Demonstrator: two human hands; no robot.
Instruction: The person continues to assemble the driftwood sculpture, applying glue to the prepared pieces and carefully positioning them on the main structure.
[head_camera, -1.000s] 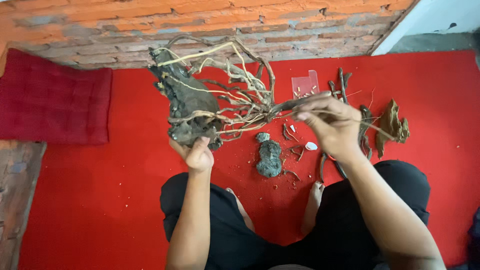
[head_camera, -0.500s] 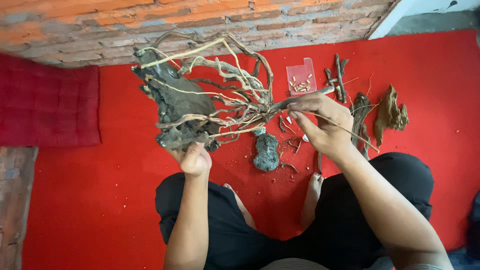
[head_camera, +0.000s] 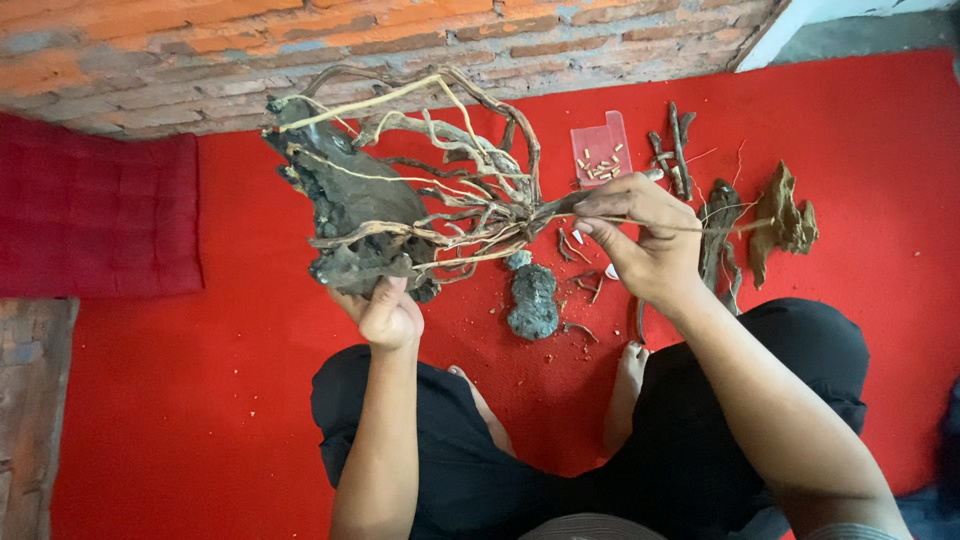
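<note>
I cannot make out exactly where my left hand (head_camera: 388, 312) grips: its fingers vanish behind the base of the dark, gnarled driftwood root clump (head_camera: 365, 215), which it holds raised above the red carpet (head_camera: 200, 400). My right hand (head_camera: 650, 240) is pinched narrowly around a thin pale twig (head_camera: 700, 228) and the gathered ends of the clump's roots; whether it touches both I cannot tell. The clump is a rough, blackish lump with tangled tan and grey roots fanning toward the brick wall (head_camera: 200, 60). Below it lies a small grey knobbly stone (head_camera: 532, 300). Beyond sit a clear plastic tray of small pale pieces (head_camera: 600, 155) and loose brown bark fragments (head_camera: 785, 215).
</note>
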